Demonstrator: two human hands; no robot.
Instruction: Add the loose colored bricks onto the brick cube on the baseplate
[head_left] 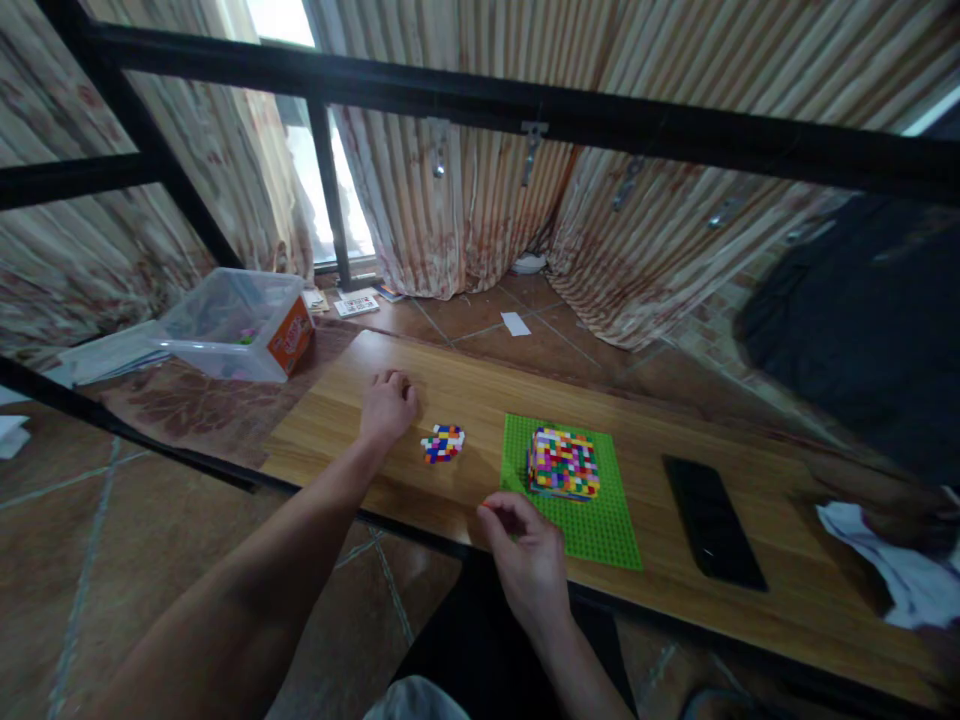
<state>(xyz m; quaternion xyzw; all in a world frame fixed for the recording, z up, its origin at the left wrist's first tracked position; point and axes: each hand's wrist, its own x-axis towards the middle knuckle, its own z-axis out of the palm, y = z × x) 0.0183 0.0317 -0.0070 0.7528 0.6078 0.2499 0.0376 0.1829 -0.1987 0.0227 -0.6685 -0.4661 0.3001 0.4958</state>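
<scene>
Wooden table (330, 425), right hand (529, 560) pinching orange brick (487, 503), brick cluster (442, 443) flat

No legible text, orange box label (289, 340) probably printed, too blurred

sm orange brick (487, 503) pinched, multicolor clump (442, 443) flat

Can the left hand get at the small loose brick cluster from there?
Probably yes: the left hand rests on the table right beside the brick cluster, with only bare wood between them.
</scene>
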